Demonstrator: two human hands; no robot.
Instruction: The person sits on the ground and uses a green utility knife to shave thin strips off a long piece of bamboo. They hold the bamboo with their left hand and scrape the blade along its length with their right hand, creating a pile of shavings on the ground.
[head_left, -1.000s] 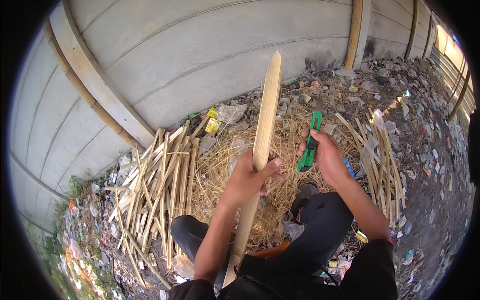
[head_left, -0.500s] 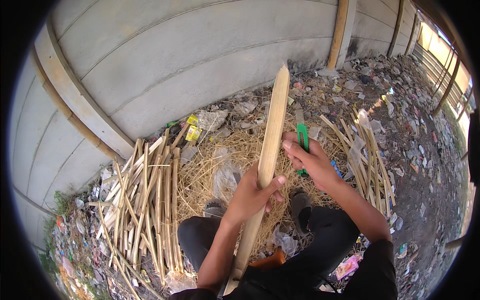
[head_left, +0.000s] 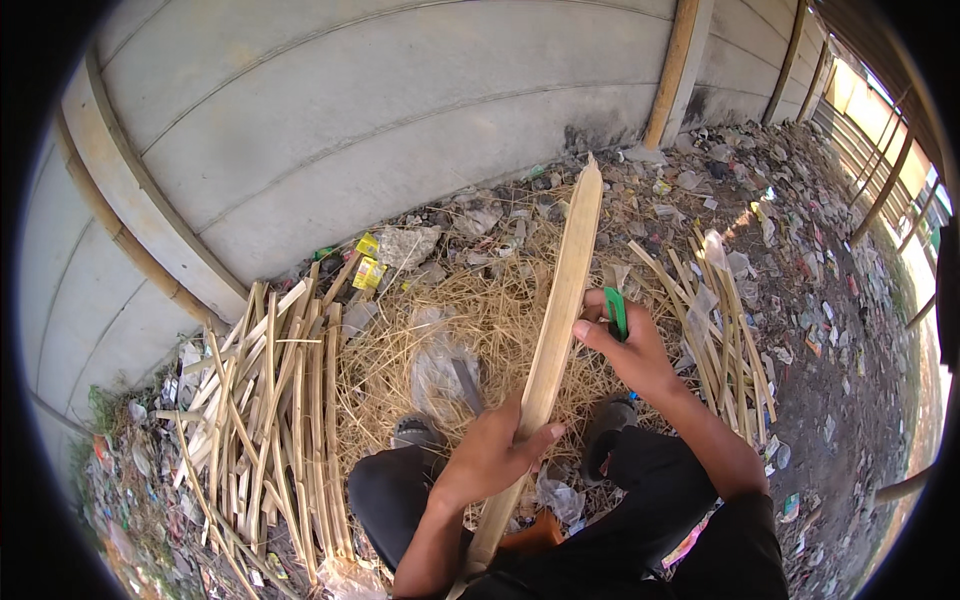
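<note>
Between left and right piles of narrow tan bamboo slats [head_left: 332,420], apparently done, the left hand [head_left: 487,455] grips a long, pale-yellow bamboo strip [head_left: 566,300] — broad, seemingly unfinished — while the right hand [head_left: 632,345] holds a green plastic cutter [head_left: 616,314] beside it.

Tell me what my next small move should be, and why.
I'd probably turn your right hand until the green tool shows fully: most of it seems hidden in that hand, close to the pale strip, which your left hand grips lower down.
</note>
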